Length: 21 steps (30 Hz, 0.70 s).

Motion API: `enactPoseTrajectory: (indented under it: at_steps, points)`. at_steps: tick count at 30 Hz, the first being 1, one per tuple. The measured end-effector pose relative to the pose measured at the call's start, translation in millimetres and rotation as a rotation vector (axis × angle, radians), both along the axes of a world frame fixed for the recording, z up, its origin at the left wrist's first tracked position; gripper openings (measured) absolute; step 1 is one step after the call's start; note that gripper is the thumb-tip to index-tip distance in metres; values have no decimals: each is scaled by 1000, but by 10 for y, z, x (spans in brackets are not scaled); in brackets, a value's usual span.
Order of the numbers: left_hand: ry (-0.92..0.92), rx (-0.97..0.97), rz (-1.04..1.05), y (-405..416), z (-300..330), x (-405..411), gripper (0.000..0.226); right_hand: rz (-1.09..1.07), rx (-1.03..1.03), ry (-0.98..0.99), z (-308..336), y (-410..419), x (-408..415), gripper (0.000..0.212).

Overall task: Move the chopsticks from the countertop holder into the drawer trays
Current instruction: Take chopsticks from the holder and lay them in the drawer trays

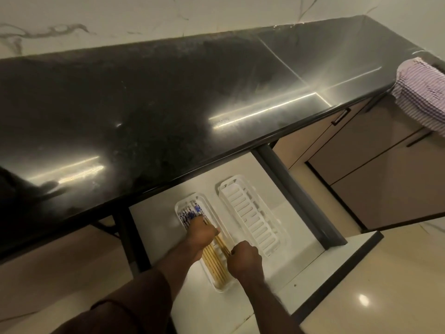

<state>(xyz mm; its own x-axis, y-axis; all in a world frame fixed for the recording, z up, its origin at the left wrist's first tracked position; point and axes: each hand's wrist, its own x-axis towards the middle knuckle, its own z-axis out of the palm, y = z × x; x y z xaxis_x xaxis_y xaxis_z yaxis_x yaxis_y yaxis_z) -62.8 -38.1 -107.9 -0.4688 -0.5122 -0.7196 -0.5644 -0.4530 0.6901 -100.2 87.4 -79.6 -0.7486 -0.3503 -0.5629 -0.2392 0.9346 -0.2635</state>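
Observation:
An open white drawer below the black countertop holds two white slotted trays. The left tray is filled with several wooden chopsticks whose far ends are patterned blue and white. My left hand rests curled over the middle of these chopsticks. My right hand pinches one chopstick at the tray's right edge. The right tray has nothing in it. No countertop holder is in view.
The black countertop runs across the frame with a steel sink set in at the right. A striped cloth hangs over the counter edge at far right. Beige cabinet doors stand to the right of the drawer.

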Motion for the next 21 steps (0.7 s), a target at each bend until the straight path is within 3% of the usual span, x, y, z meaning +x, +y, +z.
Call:
enactPoseTrajectory:
  at_steps: [6, 9, 21]
  points:
    - [-48, -167, -185, 120, 22, -17, 41, 51, 37, -6, -61, -59, 10, 20]
    - [-62, -206, -263, 169, 9, -23, 37, 58, 68, -2, -80, -58, 21, 18]
    - [-168, -249, -414, 211, 30, -119, 38, 187, 71, 87, -236, -72, 110, 20]
